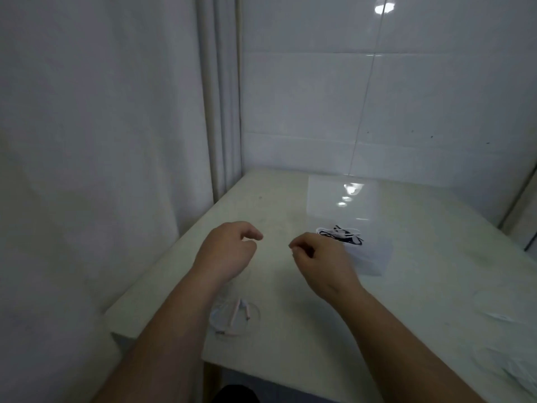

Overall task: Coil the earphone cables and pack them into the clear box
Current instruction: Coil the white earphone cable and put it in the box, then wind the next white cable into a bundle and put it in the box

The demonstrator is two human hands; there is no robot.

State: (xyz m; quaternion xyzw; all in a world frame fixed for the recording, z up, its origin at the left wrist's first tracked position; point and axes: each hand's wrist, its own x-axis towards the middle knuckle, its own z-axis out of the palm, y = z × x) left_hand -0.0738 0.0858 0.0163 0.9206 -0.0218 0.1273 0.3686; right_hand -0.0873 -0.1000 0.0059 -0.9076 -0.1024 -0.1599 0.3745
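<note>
The left hand (229,248) is hovering above the table with its fingers curled and the thumb and forefinger tips drawn close together; the right hand (316,260) is mirroring it, with the fingers bent inward and the thumb lying near the forefinger. Whether either hand is pinching a thin cable cannot be told, as no strand is showing clearly between the fingertips. The two hands are facing each other, near but apart, over the pale, slightly stained tabletop (290,321). The transparent rectangular plastic box (334,199) is sitting on the table beyond the right hand, towards the wall, and is catching bright reflections on its surface. A tangled bundle of black and white earphone cables (340,236) is lying within the box outline, just beyond the right hand's knuckles. A pink earphone set with a loosely looped pale cable (234,315) is lying on the tabletop just beside the left forearm, near the table's front edge and well apart from the box. A white tiled wall (377,97) is standing behind the table.
</note>
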